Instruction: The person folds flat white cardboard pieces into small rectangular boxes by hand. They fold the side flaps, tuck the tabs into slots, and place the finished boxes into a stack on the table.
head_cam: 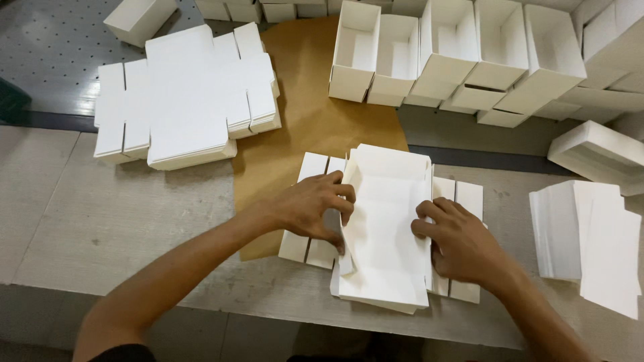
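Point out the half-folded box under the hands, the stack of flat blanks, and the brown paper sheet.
Half-folded box [386, 221], head view: on its bare white floor panel.
Stack of flat blanks [181, 94], head view: on the top sheet's middle.
Brown paper sheet [305, 100], head view: on its uncovered middle.

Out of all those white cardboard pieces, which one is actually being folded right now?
The half-folded box blank at centre, between the left hand and right hand. The flat stack lies untouched upper left.

Both hands press on a white die-cut box blank [386, 228] lying on the worktop [121, 228]: the left hand [312, 208] folds up its left wall, the right hand [459, 241] its right. A stack of flat blanks [184, 97] lies far left; finished open boxes [463, 53] crowd the back.
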